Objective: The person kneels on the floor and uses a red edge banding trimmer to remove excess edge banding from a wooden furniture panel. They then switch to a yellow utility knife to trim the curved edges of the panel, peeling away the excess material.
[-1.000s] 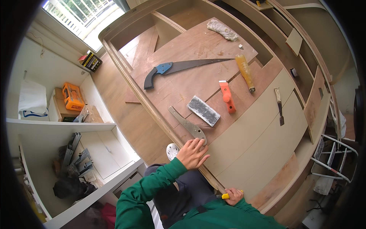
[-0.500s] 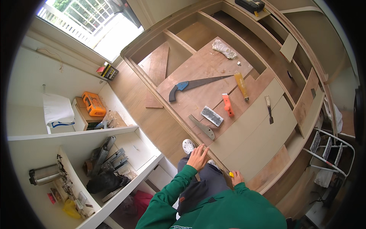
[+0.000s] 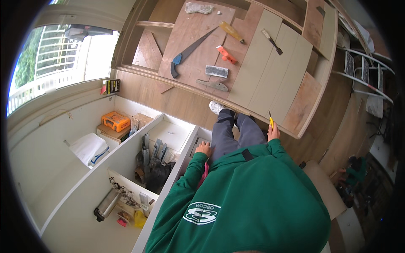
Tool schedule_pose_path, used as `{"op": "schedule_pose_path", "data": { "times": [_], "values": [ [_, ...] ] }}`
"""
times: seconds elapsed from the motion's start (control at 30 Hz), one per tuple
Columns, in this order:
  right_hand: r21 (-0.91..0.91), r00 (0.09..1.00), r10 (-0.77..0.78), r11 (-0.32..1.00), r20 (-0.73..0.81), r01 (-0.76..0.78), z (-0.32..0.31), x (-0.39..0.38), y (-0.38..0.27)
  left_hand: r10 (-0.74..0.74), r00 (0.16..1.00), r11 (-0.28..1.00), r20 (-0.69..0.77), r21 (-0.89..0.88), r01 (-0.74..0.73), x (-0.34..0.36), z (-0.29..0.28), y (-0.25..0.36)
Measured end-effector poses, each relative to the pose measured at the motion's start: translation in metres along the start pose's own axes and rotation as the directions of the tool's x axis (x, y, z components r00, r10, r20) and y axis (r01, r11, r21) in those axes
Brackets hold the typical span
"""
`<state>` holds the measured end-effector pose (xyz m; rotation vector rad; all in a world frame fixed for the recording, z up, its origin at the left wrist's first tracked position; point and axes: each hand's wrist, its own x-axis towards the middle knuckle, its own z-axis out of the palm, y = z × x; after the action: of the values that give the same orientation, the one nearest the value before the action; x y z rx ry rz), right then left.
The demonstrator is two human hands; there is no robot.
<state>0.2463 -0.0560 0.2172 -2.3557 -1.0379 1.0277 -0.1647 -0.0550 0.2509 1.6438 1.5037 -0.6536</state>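
In my right hand [image 3: 274, 132], a slim yellow utility knife [image 3: 271, 121] is gripped with its thin blade pointing up over the near edge of a beige panel [image 3: 263, 71]. My left hand [image 3: 203, 148] hangs by my left thigh, close to the white cabinet's edge, fingers loosely bent and seemingly holding nothing. Farther up the wooden frame [image 3: 198, 92] lie a handsaw [image 3: 185, 55] with a blue and black handle, a grey sanding block [image 3: 217, 71], a grey curved tool [image 3: 213, 84], an orange hand tool [image 3: 226, 55], a yellow tube [image 3: 231, 32] and a dark-ended flat tool [image 3: 272, 41].
At left, a white open cabinet [image 3: 122, 147] holds an orange case [image 3: 115, 121], metal rails [image 3: 156, 148] and a black bag [image 3: 158, 175]. A white step stool [image 3: 365, 76] stands at right. Crumpled white material [image 3: 198, 7] lies on the far board.
My view has turned and tipped down toward my body. My left hand has left the frame's edge and dropped beside my thigh. The knife in my right hand now points up, its blade showing.
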Motion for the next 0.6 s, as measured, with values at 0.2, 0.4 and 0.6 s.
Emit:
{"op": "schedule_pose_path", "data": {
  "times": [0.2,0.4,0.6],
  "values": [
    [-0.054,0.975,0.184,0.980,-0.123,-0.192,-0.002,-0.014,0.004,0.064,0.970,0.998,-0.232,0.022,-0.061,0.036,-0.062,0.032],
    [0.856,0.769,0.623,0.311,0.145,-0.413,0.030,-0.032,-0.020,0.363,0.922,0.926,-0.131,0.164,-0.341,0.081,-0.170,0.079],
    [0.977,0.574,0.809,-0.002,0.126,-0.211,0.134,-0.071,-0.069,0.727,0.671,0.564,0.145,0.431,-0.704,0.156,-0.226,0.132]
  ]
}}
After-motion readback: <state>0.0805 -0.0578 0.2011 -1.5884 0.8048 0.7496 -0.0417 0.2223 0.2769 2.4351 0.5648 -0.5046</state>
